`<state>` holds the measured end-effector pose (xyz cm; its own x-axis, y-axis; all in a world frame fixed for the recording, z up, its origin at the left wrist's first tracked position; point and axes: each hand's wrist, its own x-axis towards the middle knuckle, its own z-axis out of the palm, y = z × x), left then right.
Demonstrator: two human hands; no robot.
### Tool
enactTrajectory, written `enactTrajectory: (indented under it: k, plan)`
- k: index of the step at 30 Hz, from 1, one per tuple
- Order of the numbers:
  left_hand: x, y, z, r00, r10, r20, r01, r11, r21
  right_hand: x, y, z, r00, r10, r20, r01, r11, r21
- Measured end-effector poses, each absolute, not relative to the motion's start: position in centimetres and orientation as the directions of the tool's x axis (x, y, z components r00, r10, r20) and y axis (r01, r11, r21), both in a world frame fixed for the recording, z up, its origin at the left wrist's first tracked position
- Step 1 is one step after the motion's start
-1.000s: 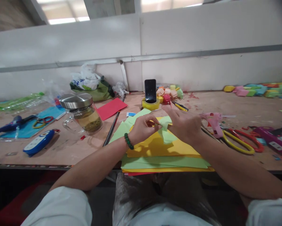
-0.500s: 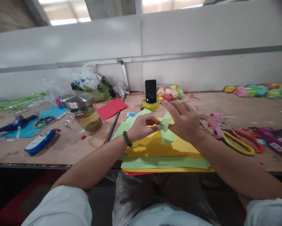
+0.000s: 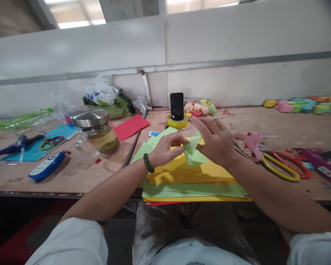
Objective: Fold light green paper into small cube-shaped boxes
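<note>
Between my two hands is a folded piece of light green paper (image 3: 195, 151), held just above the stack. My left hand (image 3: 167, 149), with a green bead bracelet at the wrist, pinches the paper's left edge between thumb and fingertips. On the other side my right hand (image 3: 216, 141) grips the paper, its thumb hidden and its forefinger raised. Yellow paper sheets (image 3: 168, 176) lie under both hands. Light green sheets (image 3: 193, 190) show beneath them and stick out at the back left.
Left of the stack stand a glass mug (image 3: 104, 141) and a blue-and-white remote-like device (image 3: 48, 165). Behind, a phone (image 3: 177, 106) leans upright by a yellow tape roll (image 3: 176, 123) and small folded paper shapes (image 3: 200, 109). At right lie a pink glue gun (image 3: 252, 143) and scissors (image 3: 281, 167).
The green paper has shifted and tilted slightly between my fingers. My left fingertips have moved a little left along its edge; my right hand stays nearly in place.
</note>
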<state>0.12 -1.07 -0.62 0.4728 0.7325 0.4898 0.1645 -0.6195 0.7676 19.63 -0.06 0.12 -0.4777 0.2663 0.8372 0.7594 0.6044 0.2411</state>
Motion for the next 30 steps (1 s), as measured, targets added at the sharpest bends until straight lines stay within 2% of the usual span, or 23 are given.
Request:
enactTrajectory:
  k: [9,13,21,25,30]
  plan:
    - [0.6,-1.1,-0.8,0.492,0.661,0.567,0.177,-0.713,0.678,19.5,-0.1,0.5,-0.467,0.184,0.865,0.750,0.600,0.278]
    - [1.1,-1.1,-1.4,0.389,0.700,0.599,0.185,-0.696,0.694,19.7,-0.1,0.5,-0.483,0.185,0.856,0.735,0.617,0.281]
    - [1.3,-0.3,-2.0,0.143,0.742,0.655,0.151,-0.670,0.727,20.0,-0.6,1.2,-0.521,0.057,0.851,0.643,0.682,0.348]
    - [1.0,-0.6,-1.5,0.100,0.680,0.726,0.292,-0.718,0.632,20.1,-0.9,1.3,-0.526,0.044,0.849,0.636,0.684,0.358]
    - [0.9,-1.4,-1.1,0.165,0.504,0.848,0.461,-0.799,0.385,20.0,-1.1,1.4,-0.536,0.008,0.844,0.642,0.654,0.401]
